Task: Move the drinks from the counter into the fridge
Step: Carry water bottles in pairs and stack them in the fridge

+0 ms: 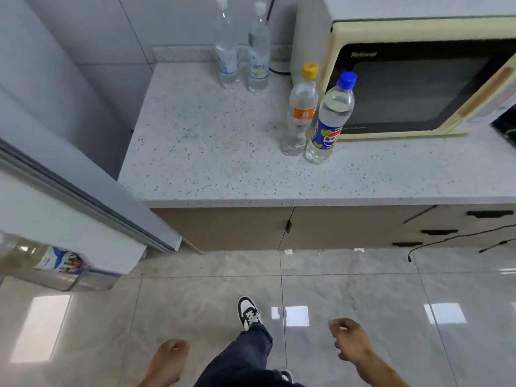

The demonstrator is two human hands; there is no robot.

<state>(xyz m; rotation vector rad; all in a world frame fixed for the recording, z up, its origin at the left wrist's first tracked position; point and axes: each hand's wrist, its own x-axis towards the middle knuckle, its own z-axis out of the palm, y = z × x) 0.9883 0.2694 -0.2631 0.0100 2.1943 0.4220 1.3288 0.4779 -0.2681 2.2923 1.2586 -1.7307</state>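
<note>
Several clear drink bottles stand on the speckled counter (209, 152). An orange-capped bottle (300, 110) and a blue-capped bottle (331, 118) stand side by side in front of the microwave. Two white-capped bottles (226, 46) (258, 48) stand at the back by the wall. The fridge door (69, 208) hangs open at the left, and its door shelf holds a bottle with a blue label (60, 261). My left hand (170, 356) and my right hand (349, 339) hang low over the floor, fingers loosely curled, holding nothing.
A cream microwave (418, 79) fills the counter's right side. Cabinet doors (279, 227) lie below the counter, with black cables (446, 241) trailing at the right. Shiny floor tiles lie in front, and my leg and shoe (248, 314) step forward.
</note>
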